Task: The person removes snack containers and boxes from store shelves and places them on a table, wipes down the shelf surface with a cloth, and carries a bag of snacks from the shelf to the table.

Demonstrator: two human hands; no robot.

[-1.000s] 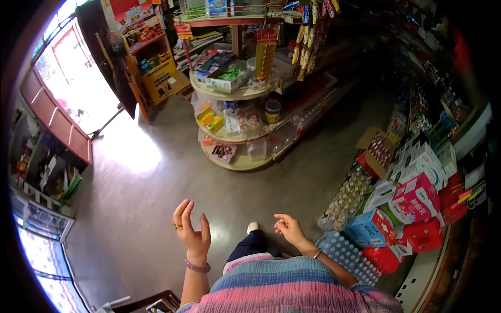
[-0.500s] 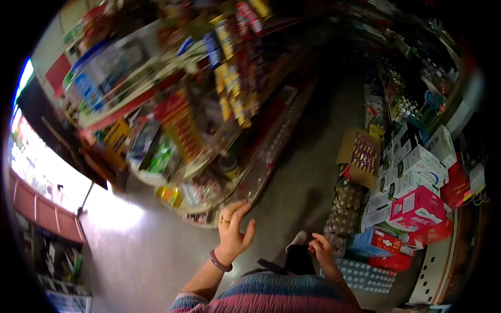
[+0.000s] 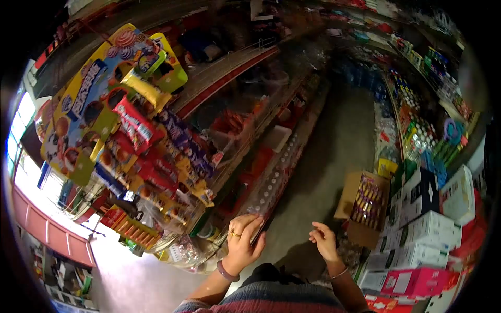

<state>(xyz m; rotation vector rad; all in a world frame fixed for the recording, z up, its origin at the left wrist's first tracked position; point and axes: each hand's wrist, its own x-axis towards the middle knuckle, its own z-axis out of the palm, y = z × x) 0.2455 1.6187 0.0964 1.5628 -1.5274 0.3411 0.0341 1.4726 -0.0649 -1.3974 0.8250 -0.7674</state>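
1. Your hands are both raised over the near middle of the scene, partly open. On your left hand (image 3: 243,245) the fingers bend together with the thumb apart; on your right hand (image 3: 325,243) they curl loosely. You have nothing clearly gripped in either, though whether the left fingertips touch the shelf edge behind them you cannot tell.
2. Your right hand is the nearer one to the open carton (image 3: 361,235), which sits to its right and a little farther off. You have a gap between the fingers and the cardboard, so they look apart.
3. Look along the carton: its long axis runs mostly near to far, with the far end leaning slightly right. Flaps stand out on its left and near sides, the ones facing you, and small wrapped packs (image 3: 368,202) fill the inside.
4. Your right fingers point far and left, across the carton's line rather than into its opening.
5. Your left hand is the nearer one to the low shelf with its row of round tops (image 3: 271,185), which runs away from you, far and right. Beyond that hand, to the left, hang the snack packets (image 3: 136,125).
6. Between shelf and carton you have a strip of floor (image 3: 313,193); right of the carton stand stacked white boxes (image 3: 430,229).
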